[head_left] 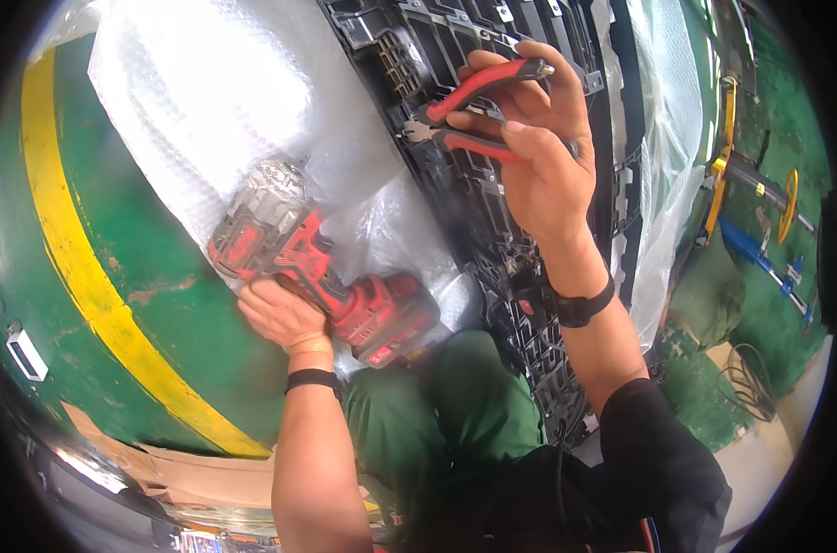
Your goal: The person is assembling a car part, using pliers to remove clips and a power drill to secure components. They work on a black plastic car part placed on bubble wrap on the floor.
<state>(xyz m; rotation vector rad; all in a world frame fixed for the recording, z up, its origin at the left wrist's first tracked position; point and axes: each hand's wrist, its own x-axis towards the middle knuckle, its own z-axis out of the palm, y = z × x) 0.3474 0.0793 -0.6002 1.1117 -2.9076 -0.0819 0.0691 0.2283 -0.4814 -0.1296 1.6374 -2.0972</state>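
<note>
My right hand (552,157) holds a pair of red-handled cutting pliers (478,89), the handles spread and the small metal jaws pointing left. The pliers are raised over a long black plastic lattice part (409,69) with metal clips. Lower left, my left hand (285,313) is closed at the grip of a red cordless impact wrench (310,258). Its worn grey nose points up, and its red and black battery (386,318) is near my knees. Some of my left fingers are hidden behind the tool.
Bubble wrap (197,83) lies left of the black part, and clear plastic sheeting (667,120) runs along its right side. A yellow line (91,286) crosses the green floor. Flattened cardboard (197,475) lies lower left. At right are a yellow-and-blue metal stand (741,230) and a coiled cable (748,380).
</note>
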